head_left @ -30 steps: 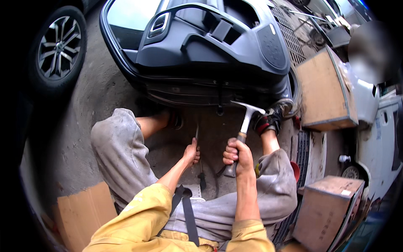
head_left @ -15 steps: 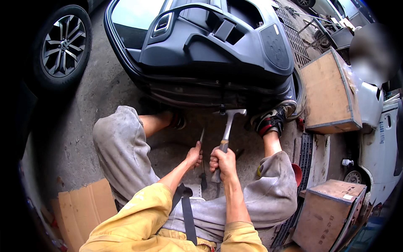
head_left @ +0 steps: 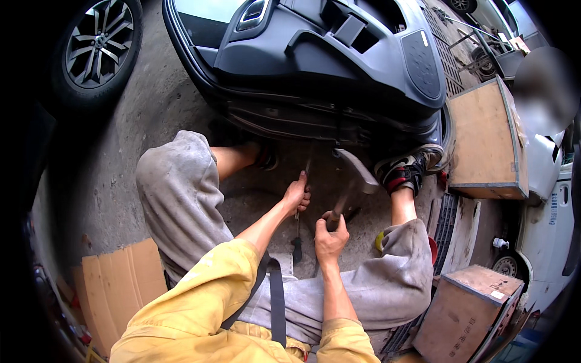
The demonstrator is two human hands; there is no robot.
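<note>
We wear a creased yellow cloth top (head_left: 193, 302), baggy grey fabric trousers (head_left: 181, 181) with dark smudges, a flat black strap (head_left: 277, 305), and a black shoe (head_left: 411, 168) with red and white trim

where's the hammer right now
In the head view, the hammer is just right of centre, gripped in the right hand, its head just below the car door in the picture and left of the right shoe.

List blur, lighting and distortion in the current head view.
Head view: the hammer is motion-blurred, its handle most; the right hand looks sharper; the floor between the legs lies in shadow; the door's window glass is palely bright toward the top; fisheye corners fall to black.
</note>
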